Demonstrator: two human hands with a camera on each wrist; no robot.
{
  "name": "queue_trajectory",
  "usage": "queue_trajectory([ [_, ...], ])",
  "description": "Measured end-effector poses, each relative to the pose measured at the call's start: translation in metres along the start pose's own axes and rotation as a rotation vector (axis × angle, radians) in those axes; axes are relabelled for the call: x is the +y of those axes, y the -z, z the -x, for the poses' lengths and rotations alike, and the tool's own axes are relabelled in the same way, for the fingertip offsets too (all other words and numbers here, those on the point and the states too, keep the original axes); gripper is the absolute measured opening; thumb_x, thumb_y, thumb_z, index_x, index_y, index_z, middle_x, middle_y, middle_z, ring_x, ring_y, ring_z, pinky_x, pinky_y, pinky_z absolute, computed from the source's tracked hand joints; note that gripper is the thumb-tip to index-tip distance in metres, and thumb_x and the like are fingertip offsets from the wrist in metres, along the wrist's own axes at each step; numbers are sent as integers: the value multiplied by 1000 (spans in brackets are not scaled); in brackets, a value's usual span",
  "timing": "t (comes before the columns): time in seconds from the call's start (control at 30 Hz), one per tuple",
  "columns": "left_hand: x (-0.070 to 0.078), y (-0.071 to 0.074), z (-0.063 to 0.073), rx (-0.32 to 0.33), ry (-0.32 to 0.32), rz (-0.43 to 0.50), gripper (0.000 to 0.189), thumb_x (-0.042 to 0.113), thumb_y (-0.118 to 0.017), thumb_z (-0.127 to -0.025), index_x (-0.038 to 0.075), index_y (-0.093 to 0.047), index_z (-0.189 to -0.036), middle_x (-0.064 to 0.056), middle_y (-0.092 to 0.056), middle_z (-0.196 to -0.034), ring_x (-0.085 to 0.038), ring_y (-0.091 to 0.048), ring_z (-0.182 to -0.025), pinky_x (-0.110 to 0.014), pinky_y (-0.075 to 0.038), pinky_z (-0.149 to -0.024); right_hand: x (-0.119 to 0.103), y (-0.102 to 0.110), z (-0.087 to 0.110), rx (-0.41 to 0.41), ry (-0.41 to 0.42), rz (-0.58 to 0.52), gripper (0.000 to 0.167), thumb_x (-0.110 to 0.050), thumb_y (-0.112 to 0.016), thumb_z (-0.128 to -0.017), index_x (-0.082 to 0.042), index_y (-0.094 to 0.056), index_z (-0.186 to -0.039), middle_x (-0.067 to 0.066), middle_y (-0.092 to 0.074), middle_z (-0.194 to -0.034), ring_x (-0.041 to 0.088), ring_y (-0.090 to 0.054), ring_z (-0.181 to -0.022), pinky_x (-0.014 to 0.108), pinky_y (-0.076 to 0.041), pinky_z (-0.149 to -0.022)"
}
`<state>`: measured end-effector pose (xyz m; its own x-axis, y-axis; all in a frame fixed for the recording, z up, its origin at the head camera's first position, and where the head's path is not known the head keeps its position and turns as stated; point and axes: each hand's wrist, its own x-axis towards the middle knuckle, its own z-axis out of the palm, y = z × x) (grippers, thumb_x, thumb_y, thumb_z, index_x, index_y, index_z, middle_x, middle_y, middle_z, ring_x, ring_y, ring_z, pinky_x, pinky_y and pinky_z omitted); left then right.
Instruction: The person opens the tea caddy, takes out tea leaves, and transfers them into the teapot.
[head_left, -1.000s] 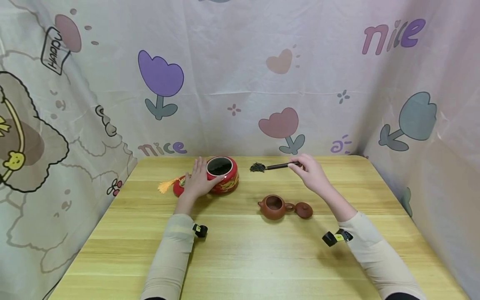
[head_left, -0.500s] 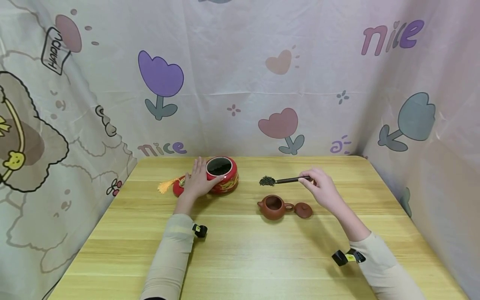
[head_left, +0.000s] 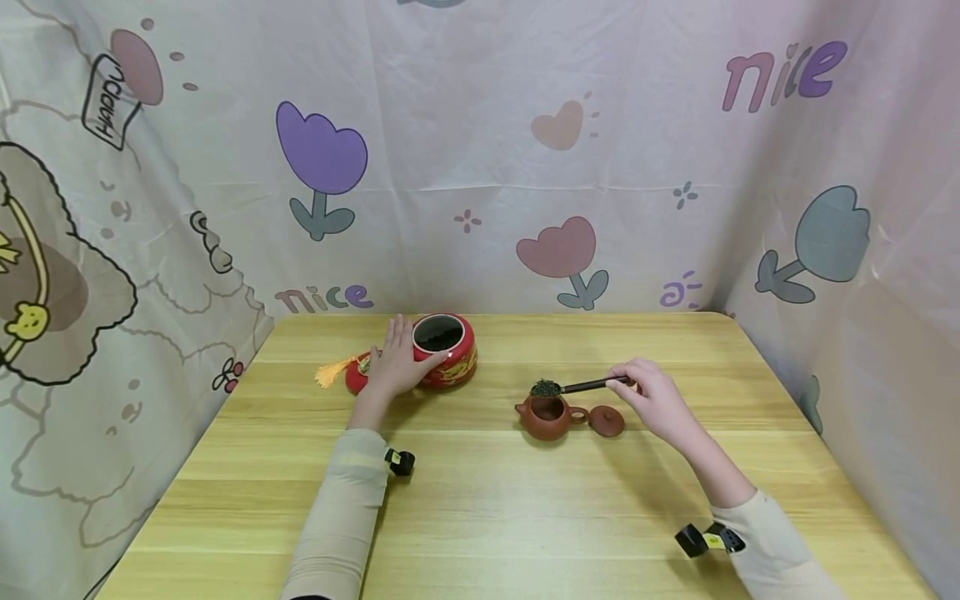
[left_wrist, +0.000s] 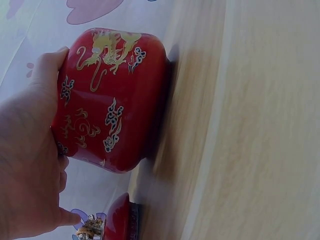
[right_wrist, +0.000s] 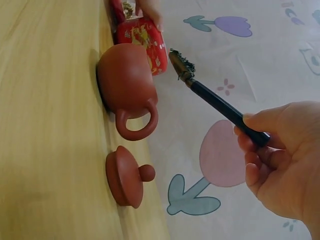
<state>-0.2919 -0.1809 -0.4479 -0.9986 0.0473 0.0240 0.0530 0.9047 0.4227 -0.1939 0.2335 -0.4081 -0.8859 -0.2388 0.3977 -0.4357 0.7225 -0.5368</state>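
My left hand (head_left: 397, 362) holds the red tea jar (head_left: 457, 371) at its near left side, thumb along the front of the rim and fingers at the left. The jar is lidless, its white rim round a dark inside, with gold dragons on its wall (left_wrist: 112, 95). Between thumb and fingers my right hand (head_left: 656, 400) pinches the dark handle of a tea scoop (head_left: 588, 385). Dark dry tea leaves (head_left: 545, 388) are heaped on the scoop's tip, which overlaps the back rim of the uncovered brown clay teapot (head_left: 546, 421) in the head view.
The teapot's lid (head_left: 607, 421) lies right of its handle, knob up. The red jar lid (head_left: 357, 375), with a yellow tassel (head_left: 332, 372), lies left of the jar beside my left hand. Behind the wooden table (head_left: 480, 517) hangs a printed curtain (head_left: 450, 150).
My right hand has moved right and nearer, bringing the loaded scoop from behind the teapot to its back rim. My left hand and the jar have stayed still.
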Motion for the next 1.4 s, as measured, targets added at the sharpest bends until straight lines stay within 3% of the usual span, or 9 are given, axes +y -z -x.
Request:
queue_trajectory([
  [0.27,-1,0,0,7,-3,4,117,87,-41,-77,11,-3,-158,-8,11,-165,-32,4,-154,-69,-8,-117,2,-1,5,-67,-26,15,12,-14,-66,-93,-7,-72,-99,6,-68,-96,11,-47,-76,22,-41,-63],
  [0.5,-1,0,0,7,-3,9,117,87,-41,-77,11,-3,-158,-7,11,-165,-32,4,-154,-69,-8,-117,5,-7,5,-77,10,24,9,-12,-68,-90,-6,-71,-97,6,-67,-93,14,-49,-80,23,-41,-63],
  [0.77,0,0,1,9,-3,9,117,86,-42,-77,11,-4,-158,-9,9,-166,-32,3,-154,-69,-9,-117,-2,-12,1,-57,73,85,8,-9,-69,-89,-5,-70,-96,8,-68,-95,26,-56,-93,39,-46,-76],
  [0.9,0,0,0,5,0,14,117,87,-42,-77,12,-3,-158,-8,10,-165,-31,6,-154,-69,-8,-117,-6,-13,0,-34,109,104,8,-8,-70,-88,-5,-70,-95,7,-68,-94,26,-55,-92,43,-46,-79],
  [1.4,0,-1,0,9,-2,13,117,87,-41,-77,11,-3,-158,-8,10,-165,-32,3,-154,-69,-10,-117,-10,-18,-2,131,282,137,17,2,-76,-79,-5,-70,-92,5,-66,-92,19,-52,-87,35,-45,-72],
])
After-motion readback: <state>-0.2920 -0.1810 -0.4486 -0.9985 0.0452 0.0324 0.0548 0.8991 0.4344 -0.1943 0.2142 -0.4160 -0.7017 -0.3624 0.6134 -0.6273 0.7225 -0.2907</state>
